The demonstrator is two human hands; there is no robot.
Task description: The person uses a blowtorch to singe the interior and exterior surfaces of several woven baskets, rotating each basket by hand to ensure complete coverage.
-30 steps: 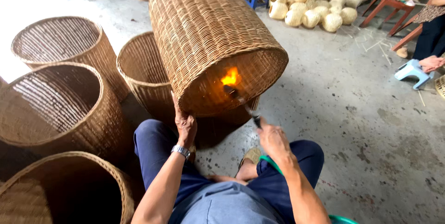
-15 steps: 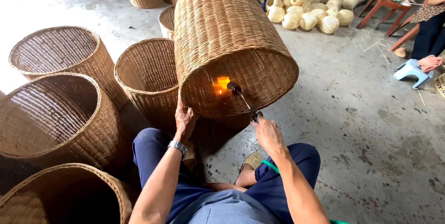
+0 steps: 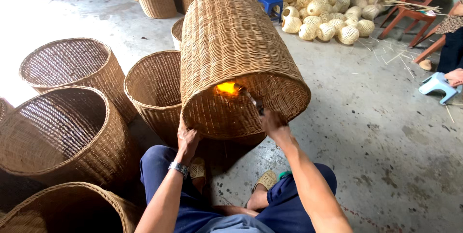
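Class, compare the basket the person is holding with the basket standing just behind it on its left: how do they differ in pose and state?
The held basket is tipped up, its opening facing the person; the standing basket rests on the floor, opening tilted toward the left. A flame burns inside the held basket; the standing basket has none. The left hand grips the held basket's rim; nobody touches the standing basket. Both are brown wicker.

the basket [image 3: 231, 45] is woven rattan, ribbed and matt; the floor [image 3: 386, 131] rough stained concrete; the stool [image 3: 436, 84] smooth plastic; the watch [image 3: 179, 168] shiny metal.

Torch [image 3: 251, 99] grip hidden inside right hand [image 3: 273, 123]; bottom-left basket [image 3: 72, 209] cut off
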